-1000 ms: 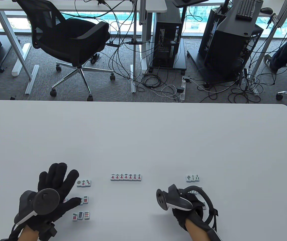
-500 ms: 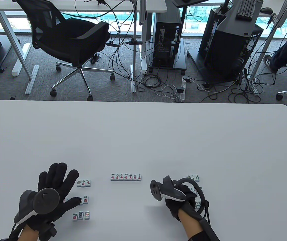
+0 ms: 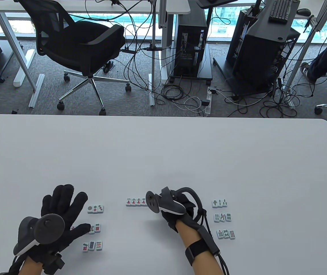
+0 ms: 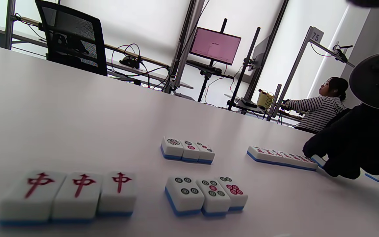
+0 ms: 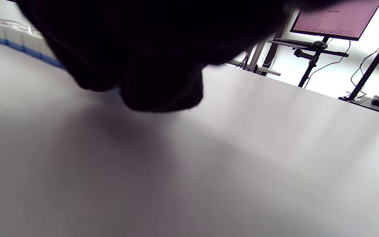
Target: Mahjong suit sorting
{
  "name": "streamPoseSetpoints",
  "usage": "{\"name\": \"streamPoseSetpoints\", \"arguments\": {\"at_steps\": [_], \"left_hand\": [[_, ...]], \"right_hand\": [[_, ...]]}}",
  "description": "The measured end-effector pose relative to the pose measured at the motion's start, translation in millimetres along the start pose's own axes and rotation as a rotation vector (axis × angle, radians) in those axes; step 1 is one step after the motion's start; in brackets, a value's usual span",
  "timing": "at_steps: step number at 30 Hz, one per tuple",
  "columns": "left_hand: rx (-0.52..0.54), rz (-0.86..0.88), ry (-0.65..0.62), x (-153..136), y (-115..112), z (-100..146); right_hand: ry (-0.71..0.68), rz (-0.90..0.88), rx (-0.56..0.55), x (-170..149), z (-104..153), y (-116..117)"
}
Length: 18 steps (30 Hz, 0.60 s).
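My left hand (image 3: pixel 63 212) lies flat on the table with its fingers spread, beside three groups of dot tiles (image 3: pixel 95 209), (image 3: pixel 94 228), (image 3: pixel 91 245). Three red dragon tiles (image 4: pixel 67 194) show in the left wrist view, mostly hidden under that hand in the table view. A row of character tiles (image 3: pixel 136 202) lies in the middle. My right hand (image 3: pixel 177 209) covers the row's right end, fingertips down at a tile (image 4: pixel 317 160). Whether it grips that tile is hidden. Three groups of bamboo tiles (image 3: pixel 219 203), (image 3: pixel 223 217), (image 3: pixel 225 234) lie at the right.
The white table (image 3: pixel 163 154) stretches far beyond the tiles to its far edge. An office chair (image 3: pixel 77 45), cables and computer racks stand on the floor behind it. The right wrist view is mostly blocked by the dark glove (image 5: pixel 137 49).
My right hand has moved left from the bamboo tiles to the right end of the character row, uncovering the lower bamboo groups. My left hand has barely shifted.
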<state>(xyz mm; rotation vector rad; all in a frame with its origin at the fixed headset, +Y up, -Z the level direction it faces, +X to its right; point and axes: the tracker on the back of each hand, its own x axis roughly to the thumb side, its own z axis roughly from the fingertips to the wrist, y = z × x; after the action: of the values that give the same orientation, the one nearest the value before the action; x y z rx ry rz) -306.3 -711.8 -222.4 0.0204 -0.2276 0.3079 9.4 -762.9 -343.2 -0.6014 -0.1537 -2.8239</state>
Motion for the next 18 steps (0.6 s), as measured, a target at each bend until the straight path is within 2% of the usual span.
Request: {"name": "streamPoseSetpoints", "arguments": {"at_steps": [9,13,18], "left_hand": [[0.001,-0.003,-0.007,0.6,-0.1,0.3],[0.000,-0.004,-0.010,1.1,-0.4,0.3],[-0.007,-0.013,-0.012,2.4,-1.9,0.0]], "right_hand": [[0.013,0.045,-0.013,0.5,3.8,-2.2],[0.017,0.012,-0.031,-16.1,21.5,-12.7],[0.094,0.016,0.087,-52.9,52.3,-13.0]]}}
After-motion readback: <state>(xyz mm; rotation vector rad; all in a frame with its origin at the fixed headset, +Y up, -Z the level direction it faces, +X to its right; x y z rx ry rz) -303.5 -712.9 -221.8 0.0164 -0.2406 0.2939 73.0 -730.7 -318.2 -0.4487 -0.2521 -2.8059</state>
